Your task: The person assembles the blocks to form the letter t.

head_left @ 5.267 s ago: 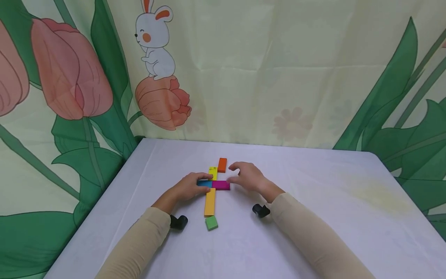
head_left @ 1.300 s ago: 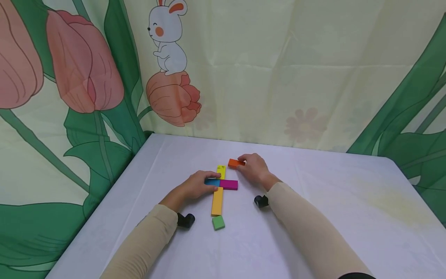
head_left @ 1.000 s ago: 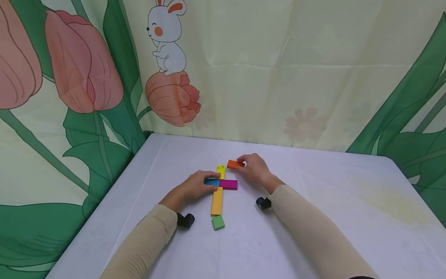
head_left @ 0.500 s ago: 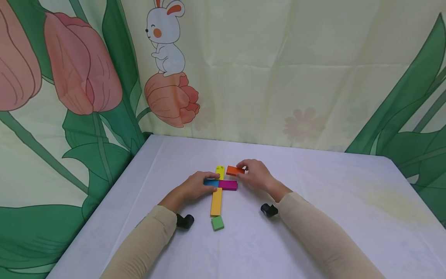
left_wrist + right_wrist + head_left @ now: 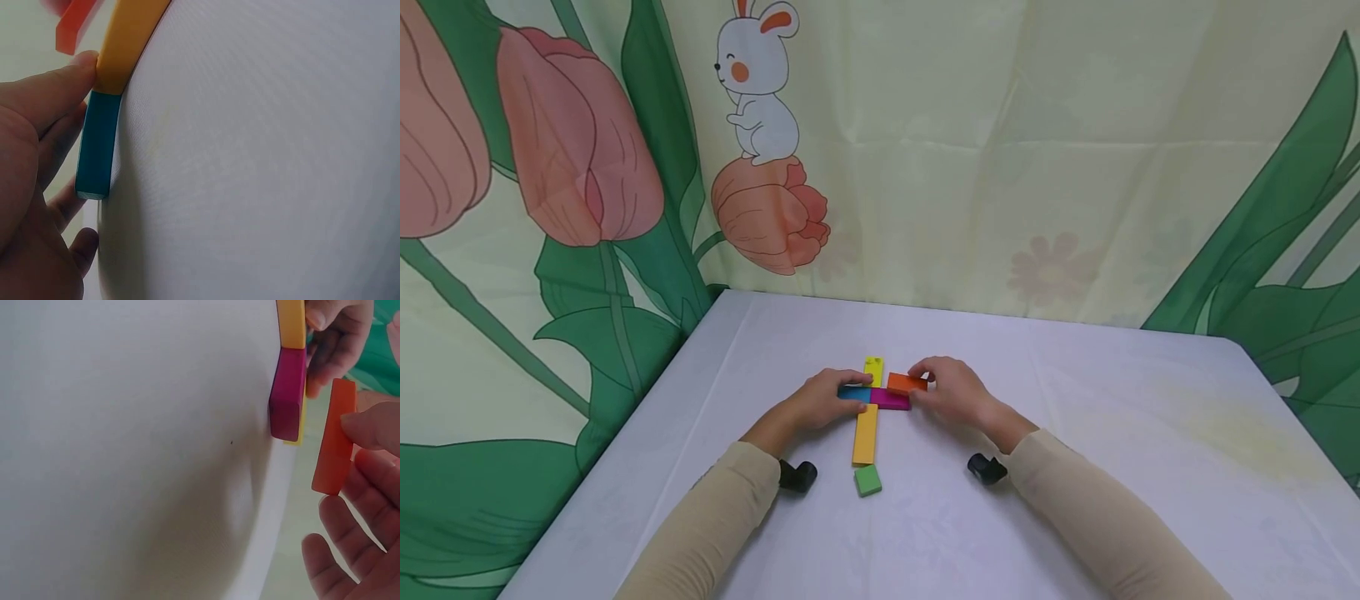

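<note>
My right hand (image 5: 957, 393) pinches an orange block (image 5: 904, 383) between thumb and fingers. In the right wrist view the orange block (image 5: 335, 440) is raised off the table, a gap away from the magenta block (image 5: 288, 397). My left hand (image 5: 816, 402) steadies a blue block (image 5: 853, 393), thumb on the near side where it meets an amber block (image 5: 128, 44), fingers across the far side. Blue and magenta lie end to end as a crossbar. A bright yellow block (image 5: 873, 367) extends behind them and the long amber block in front.
A small green block (image 5: 868, 481) lies just before the near end of the amber block. White cloth covers the table (image 5: 1112, 483). A printed curtain (image 5: 940, 167) hangs behind its far edge. Black wrist cameras (image 5: 987, 469) sit under both sleeves.
My right hand took hold of the orange block, turned it crosswise, and brought it nearer, over the magenta block's far side. My left hand has stayed on the blue block.
</note>
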Available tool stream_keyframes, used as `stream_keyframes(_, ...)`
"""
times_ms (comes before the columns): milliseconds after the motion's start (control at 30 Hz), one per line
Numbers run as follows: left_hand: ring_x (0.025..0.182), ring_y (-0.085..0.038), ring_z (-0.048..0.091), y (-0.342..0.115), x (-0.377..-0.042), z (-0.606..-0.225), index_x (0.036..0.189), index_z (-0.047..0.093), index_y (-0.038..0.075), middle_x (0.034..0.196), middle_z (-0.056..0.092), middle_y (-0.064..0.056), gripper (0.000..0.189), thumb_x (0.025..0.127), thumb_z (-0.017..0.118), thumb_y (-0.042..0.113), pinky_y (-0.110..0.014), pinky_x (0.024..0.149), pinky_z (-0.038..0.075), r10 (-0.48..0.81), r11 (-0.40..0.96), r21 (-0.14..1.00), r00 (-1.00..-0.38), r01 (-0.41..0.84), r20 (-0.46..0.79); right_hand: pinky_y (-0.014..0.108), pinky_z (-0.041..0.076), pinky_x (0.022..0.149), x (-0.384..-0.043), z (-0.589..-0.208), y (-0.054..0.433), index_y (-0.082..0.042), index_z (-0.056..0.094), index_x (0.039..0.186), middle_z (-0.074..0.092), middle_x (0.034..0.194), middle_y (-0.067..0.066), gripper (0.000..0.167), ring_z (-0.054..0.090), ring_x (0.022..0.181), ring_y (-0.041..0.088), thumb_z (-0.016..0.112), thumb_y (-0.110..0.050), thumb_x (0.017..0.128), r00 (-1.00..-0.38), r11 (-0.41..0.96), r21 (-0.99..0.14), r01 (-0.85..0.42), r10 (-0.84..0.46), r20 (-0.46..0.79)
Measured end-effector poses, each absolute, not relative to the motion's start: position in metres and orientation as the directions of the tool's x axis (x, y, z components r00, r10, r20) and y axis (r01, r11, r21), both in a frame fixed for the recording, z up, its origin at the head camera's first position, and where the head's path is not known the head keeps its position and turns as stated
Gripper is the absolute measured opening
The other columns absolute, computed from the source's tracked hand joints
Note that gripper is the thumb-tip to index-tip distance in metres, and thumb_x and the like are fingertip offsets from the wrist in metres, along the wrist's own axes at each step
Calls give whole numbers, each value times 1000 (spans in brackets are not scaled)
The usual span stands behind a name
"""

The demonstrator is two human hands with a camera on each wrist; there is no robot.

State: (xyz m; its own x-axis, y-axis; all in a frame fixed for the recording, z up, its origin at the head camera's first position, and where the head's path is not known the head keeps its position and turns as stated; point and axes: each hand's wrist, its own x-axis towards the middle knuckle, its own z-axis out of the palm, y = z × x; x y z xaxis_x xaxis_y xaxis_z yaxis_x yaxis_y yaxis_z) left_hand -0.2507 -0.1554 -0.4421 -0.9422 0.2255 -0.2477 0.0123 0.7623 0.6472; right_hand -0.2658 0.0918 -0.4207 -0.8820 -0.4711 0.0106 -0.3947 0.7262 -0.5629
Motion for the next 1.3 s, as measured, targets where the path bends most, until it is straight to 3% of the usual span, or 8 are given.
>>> stream_keyframes(300,138,-30,40,-155,-251,-443,139,61,29,146,52,-3,52,90,77,32,-54,108,40,231,759,651,-942,18,-243,36,51,86,-253,-420,93,-9,70,118,67,110,0,30,57,98,20,74,-20,90,-871,724,-554,-411,-490,5)
stream_keyframes(633,136,-30,42,-156,-250,-443,139,62,30,145,52,-3,50,90,76,31,-53,107,41,231,759,651,-942,19,-242,31,51,78,-238,-425,94,-13,71,112,65,101,-4,30,56,89,16,80,-21,84,-866,715,-559,-420,-501,9)
stream_keyframes(1300,138,-30,40,-156,-253,-446,139,61,29,146,52,-3,52,90,76,31,-53,107,41,242,766,642,-942,38,-232,30,52,78,-218,-421,99,-13,69,111,63,100,-6,34,55,90,14,83,-18,80,-845,720,-546,-428,-533,-41)
